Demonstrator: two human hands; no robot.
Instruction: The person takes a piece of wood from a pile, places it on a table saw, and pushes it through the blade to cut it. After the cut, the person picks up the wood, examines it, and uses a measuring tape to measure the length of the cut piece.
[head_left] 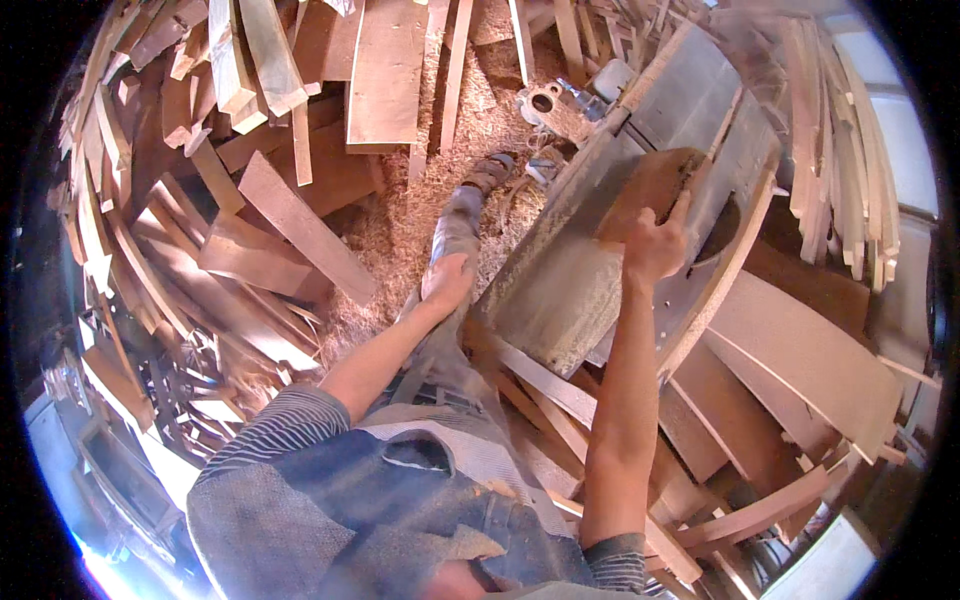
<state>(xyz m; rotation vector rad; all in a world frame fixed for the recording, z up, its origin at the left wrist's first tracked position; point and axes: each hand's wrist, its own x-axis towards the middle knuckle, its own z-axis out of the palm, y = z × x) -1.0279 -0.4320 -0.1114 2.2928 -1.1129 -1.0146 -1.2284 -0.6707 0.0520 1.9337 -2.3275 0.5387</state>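
We're resting right hand (655, 245) on board (640, 188), can't tell if pinching | seeming stiff, lightish: hold edge nearest palm | left hand (447, 283) lying on leg (458, 225), closure unclear

The right grip (660, 248) hides part of the brown board (650, 185).

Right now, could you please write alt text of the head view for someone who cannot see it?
A person's right hand touches a brown wooden board on a grey worktable, while the left hand rests on one leg. Loose planks lie on both sides, with wood shavings ahead.
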